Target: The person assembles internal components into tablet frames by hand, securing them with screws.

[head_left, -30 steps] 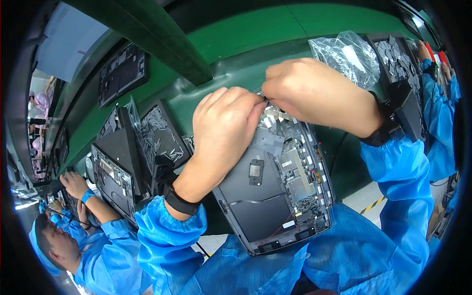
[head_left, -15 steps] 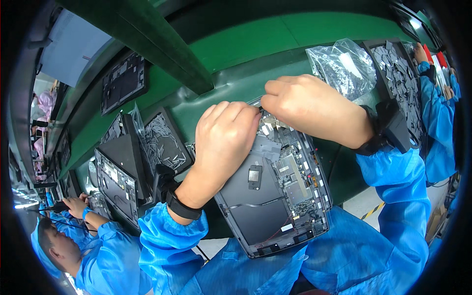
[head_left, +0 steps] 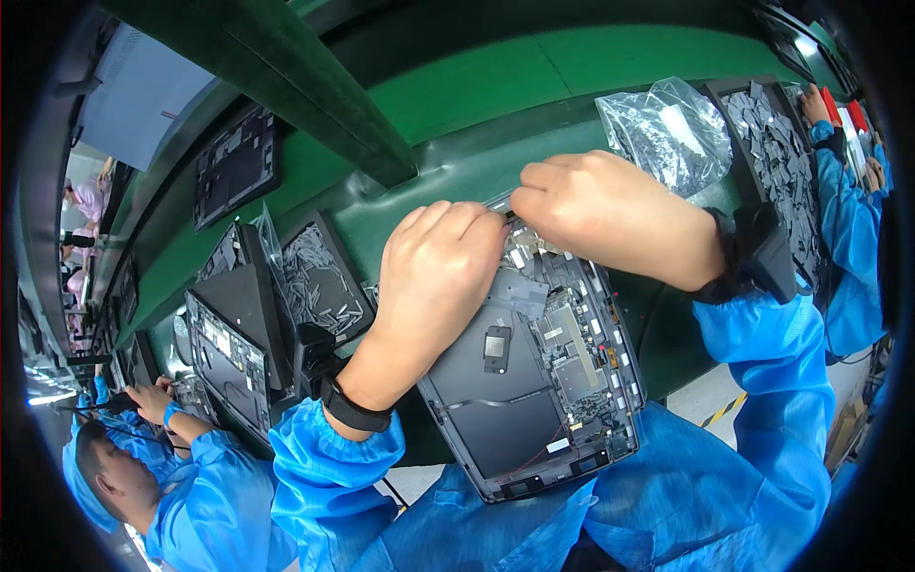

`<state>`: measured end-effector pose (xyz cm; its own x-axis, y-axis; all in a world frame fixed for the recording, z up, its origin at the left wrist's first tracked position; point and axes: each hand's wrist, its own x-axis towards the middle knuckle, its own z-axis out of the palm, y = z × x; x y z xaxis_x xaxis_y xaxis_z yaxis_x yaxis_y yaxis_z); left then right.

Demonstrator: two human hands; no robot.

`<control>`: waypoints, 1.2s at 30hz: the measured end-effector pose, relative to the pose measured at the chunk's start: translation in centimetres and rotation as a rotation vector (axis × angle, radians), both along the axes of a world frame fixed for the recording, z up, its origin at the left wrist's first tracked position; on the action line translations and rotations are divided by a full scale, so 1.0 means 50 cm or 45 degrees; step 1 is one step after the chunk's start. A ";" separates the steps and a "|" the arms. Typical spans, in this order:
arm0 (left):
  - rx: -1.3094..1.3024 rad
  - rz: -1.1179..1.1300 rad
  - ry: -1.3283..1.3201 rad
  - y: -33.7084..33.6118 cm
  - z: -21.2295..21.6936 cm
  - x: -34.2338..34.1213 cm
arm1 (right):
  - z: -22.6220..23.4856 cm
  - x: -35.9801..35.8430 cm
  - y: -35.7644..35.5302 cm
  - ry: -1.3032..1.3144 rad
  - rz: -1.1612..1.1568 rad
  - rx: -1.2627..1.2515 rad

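Observation:
An opened tablet-like device (head_left: 505,429) leans at an angle against the bench edge and my body, its circuit board (head_left: 577,353) exposed along the right side. My left hand (head_left: 443,253) is closed at the device's far edge, fingers curled downward. Right beside it, my right hand (head_left: 586,202) pinches at the same far edge, the two sets of fingertips nearly meeting. Whatever lies between the fingers is hidden by the hands. A small black part with a silver square (head_left: 496,349) rests on the device's flat dark area, below a grey plate (head_left: 519,294).
To the left are a tray of thin grey strips (head_left: 319,281) and another opened device (head_left: 227,357). A clear plastic bag (head_left: 667,138) and a tray of grey pieces (head_left: 777,167) stand far right. A green post (head_left: 315,100) rises behind. Co-workers sit left (head_left: 205,496) and right (head_left: 848,257).
Both hands keep their closed grip at the device's far edge, with only a very slight shift. The small black part stays on the device.

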<state>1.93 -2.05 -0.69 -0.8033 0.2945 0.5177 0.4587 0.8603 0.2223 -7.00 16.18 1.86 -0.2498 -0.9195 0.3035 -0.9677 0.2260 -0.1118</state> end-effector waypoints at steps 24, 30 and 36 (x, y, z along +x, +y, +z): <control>-0.016 0.341 -0.311 0.023 0.041 0.108 | -0.036 0.073 0.085 -0.322 -0.187 -0.614; 0.136 0.332 -0.435 0.021 0.041 0.107 | -0.044 0.103 0.093 -0.342 -0.325 -0.659; 0.121 0.277 -0.417 0.024 0.047 0.103 | -0.039 0.145 0.072 -0.079 -0.041 -0.350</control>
<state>7.07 -0.86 1.68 -0.9686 0.0627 0.2408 0.1599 0.8982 0.4094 0.23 19.77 -0.09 -0.3034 -0.7959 0.5240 -0.9500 0.2095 -0.2317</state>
